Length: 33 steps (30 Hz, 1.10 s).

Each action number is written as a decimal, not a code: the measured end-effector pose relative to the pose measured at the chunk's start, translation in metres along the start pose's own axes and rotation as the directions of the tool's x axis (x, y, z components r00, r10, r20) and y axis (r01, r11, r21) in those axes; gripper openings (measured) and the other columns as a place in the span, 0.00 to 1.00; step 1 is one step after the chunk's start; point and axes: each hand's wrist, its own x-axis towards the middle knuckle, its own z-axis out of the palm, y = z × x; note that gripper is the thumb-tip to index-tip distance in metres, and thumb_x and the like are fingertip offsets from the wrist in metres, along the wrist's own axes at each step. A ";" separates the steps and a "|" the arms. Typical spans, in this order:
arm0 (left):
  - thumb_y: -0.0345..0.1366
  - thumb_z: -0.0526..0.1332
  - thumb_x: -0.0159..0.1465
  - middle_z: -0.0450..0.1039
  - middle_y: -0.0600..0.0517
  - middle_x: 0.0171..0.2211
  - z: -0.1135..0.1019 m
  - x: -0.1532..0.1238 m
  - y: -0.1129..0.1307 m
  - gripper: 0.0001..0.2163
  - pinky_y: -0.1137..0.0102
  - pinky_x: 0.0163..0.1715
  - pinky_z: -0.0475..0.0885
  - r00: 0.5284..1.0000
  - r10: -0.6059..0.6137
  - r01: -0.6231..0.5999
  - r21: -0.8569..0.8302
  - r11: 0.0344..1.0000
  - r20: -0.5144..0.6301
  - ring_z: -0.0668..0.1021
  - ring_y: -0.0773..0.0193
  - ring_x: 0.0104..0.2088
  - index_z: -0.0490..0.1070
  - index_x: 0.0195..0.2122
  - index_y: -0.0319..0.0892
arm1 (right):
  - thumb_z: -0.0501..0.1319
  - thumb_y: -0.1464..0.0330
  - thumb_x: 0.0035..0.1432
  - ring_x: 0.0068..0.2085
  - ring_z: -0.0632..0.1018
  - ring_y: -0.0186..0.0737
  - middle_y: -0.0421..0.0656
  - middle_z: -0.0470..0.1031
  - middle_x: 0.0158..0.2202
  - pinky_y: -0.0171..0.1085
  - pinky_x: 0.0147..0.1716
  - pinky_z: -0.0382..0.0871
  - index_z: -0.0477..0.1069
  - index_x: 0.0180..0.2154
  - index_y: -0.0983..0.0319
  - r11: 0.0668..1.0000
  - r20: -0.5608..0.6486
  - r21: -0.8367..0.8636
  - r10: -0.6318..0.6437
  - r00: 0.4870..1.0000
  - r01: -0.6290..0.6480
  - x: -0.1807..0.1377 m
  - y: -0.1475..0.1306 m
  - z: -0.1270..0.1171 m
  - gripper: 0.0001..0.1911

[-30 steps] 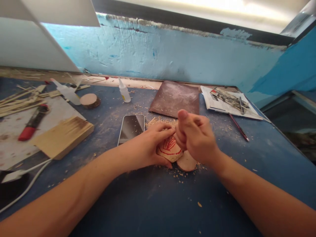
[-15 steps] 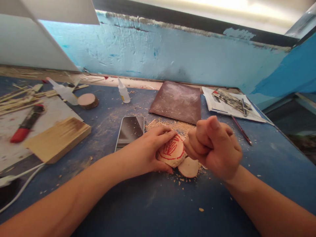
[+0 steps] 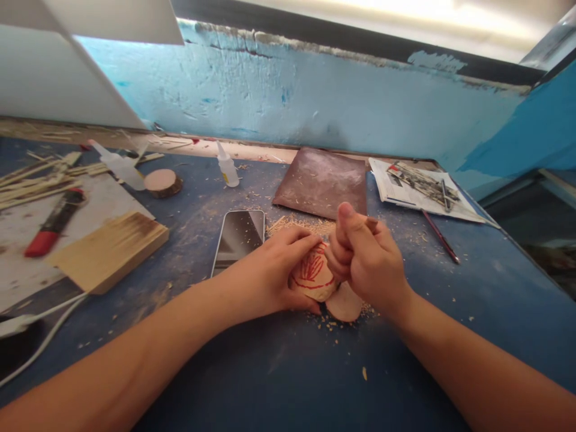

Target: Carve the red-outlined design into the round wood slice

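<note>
My left hand [image 3: 279, 270] grips a round wood slice [image 3: 315, 282] from its left side, thumb below and fingers over the top. Red marker lines, a curved border and leaf-like strokes, cover the slice's face. My right hand [image 3: 366, 258] is a fist against the slice's right edge, thumb up. A brown wooden handle end [image 3: 371, 223] pokes out above that fist; the rest of the tool is hidden in the fingers. Beneath both hands lies a second, plain wood slice [image 3: 345, 304], partly covered. Wood shavings [image 3: 301, 225] are scattered around them.
Left of the hands are a phone [image 3: 238, 237], a wood block [image 3: 110, 249], a red-and-black tool [image 3: 54, 223], a bark-edged slice [image 3: 162, 182] and glue bottles [image 3: 228, 169]. Brown sandpaper [image 3: 321, 180] lies behind. To the right are papers [image 3: 420, 189] and a pencil [image 3: 441, 237].
My right fist has moved left and in closer over the marked slice, and the handle end now shows above it. My left hand stays on the slice, nearly still.
</note>
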 end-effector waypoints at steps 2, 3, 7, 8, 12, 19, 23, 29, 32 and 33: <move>0.53 0.89 0.50 0.72 0.41 0.63 0.005 -0.003 -0.001 0.46 0.45 0.69 0.75 0.999 -0.016 0.018 0.040 0.999 -0.043 0.77 0.39 0.65 0.71 0.66 0.48 | 0.72 0.51 0.71 0.16 0.50 0.26 0.30 0.49 0.16 0.31 0.15 0.46 0.55 0.21 0.57 0.997 0.031 0.070 0.033 0.999 -0.035 0.000 -0.008 -0.005 0.37; 0.56 0.88 0.49 0.73 0.42 0.61 0.007 -0.004 0.000 0.46 0.45 0.67 0.76 0.998 -0.030 0.034 0.059 0.998 -0.062 0.78 0.39 0.63 0.71 0.64 0.48 | 0.71 0.51 0.72 0.16 0.49 0.27 0.30 0.48 0.17 0.31 0.15 0.46 0.52 0.21 0.57 0.994 0.043 0.098 0.042 0.998 -0.046 0.001 -0.012 -0.008 0.37; 0.63 0.85 0.50 0.75 0.43 0.58 0.012 -0.007 0.004 0.47 0.44 0.63 0.78 0.990 -0.074 0.083 0.071 0.994 -0.121 0.80 0.40 0.59 0.66 0.63 0.47 | 0.68 0.53 0.74 0.17 0.47 0.28 0.31 0.45 0.17 0.32 0.15 0.45 0.48 0.22 0.57 0.986 0.052 0.160 0.028 0.998 -0.036 0.003 -0.026 -0.014 0.37; 0.64 0.84 0.52 0.75 0.42 0.59 0.013 -0.007 0.005 0.48 0.44 0.64 0.77 0.989 -0.074 0.083 0.069 0.994 -0.127 0.80 0.39 0.60 0.64 0.64 0.47 | 0.67 0.54 0.75 0.17 0.47 0.28 0.31 0.45 0.18 0.32 0.15 0.45 0.48 0.22 0.58 0.986 0.062 0.165 0.022 0.998 -0.032 0.002 -0.028 -0.014 0.37; 0.64 0.82 0.56 0.75 0.41 0.61 0.014 -0.008 0.007 0.46 0.44 0.66 0.75 0.990 -0.054 0.064 0.079 0.995 -0.129 0.79 0.38 0.62 0.66 0.67 0.46 | 0.68 0.56 0.75 0.18 0.48 0.27 0.31 0.46 0.18 0.32 0.16 0.45 0.50 0.23 0.58 0.986 0.126 0.165 -0.009 0.992 -0.012 0.000 -0.029 -0.012 0.35; 0.54 0.84 0.59 0.73 0.39 0.63 0.010 -0.005 0.014 0.42 0.43 0.69 0.74 0.994 -0.071 0.078 0.082 0.994 -0.088 0.77 0.38 0.65 0.70 0.69 0.44 | 0.65 0.53 0.76 0.21 0.52 0.30 0.33 0.52 0.20 0.34 0.19 0.46 0.61 0.25 0.58 0.992 0.238 0.125 -0.037 0.971 0.007 -0.001 -0.024 -0.015 0.30; 0.54 0.84 0.59 0.72 0.35 0.67 0.003 -0.005 0.017 0.42 0.39 0.72 0.70 0.995 -0.097 0.097 0.100 0.990 -0.008 0.75 0.35 0.69 0.71 0.68 0.43 | 0.61 0.52 0.79 0.23 0.59 0.33 0.34 0.59 0.22 0.36 0.23 0.54 0.65 0.29 0.58 0.999 0.262 0.039 -0.002 0.965 -0.008 0.000 -0.026 -0.017 0.26; 0.53 0.82 0.63 0.72 0.37 0.68 -0.002 -0.003 0.019 0.37 0.41 0.75 0.68 0.999 -0.047 0.048 0.030 0.998 -0.028 0.74 0.37 0.70 0.73 0.67 0.43 | 0.56 0.54 0.84 0.29 0.72 0.34 0.38 0.71 0.29 0.38 0.30 0.65 0.69 0.33 0.59 0.815 0.232 -0.549 -0.066 0.970 0.186 -0.007 -0.043 -0.022 0.25; 0.50 0.69 0.76 0.76 0.40 0.63 -0.003 0.000 0.024 0.20 0.44 0.70 0.73 0.996 -0.067 0.064 -0.048 0.997 -0.058 0.77 0.43 0.65 0.76 0.63 0.45 | 0.61 0.61 0.83 0.29 0.72 0.32 0.37 0.74 0.30 0.37 0.31 0.64 0.73 0.40 0.60 0.606 0.313 -0.727 -0.128 0.941 0.323 -0.012 -0.050 -0.025 0.14; 0.48 0.66 0.79 0.77 0.41 0.62 -0.003 0.000 0.025 0.17 0.44 0.69 0.74 0.995 -0.070 0.065 -0.064 0.996 -0.067 0.78 0.44 0.64 0.76 0.62 0.45 | 0.62 0.63 0.82 0.30 0.73 0.32 0.37 0.76 0.31 0.36 0.31 0.64 0.73 0.43 0.60 0.616 0.332 -0.713 -0.122 0.935 0.334 -0.013 -0.050 -0.024 0.11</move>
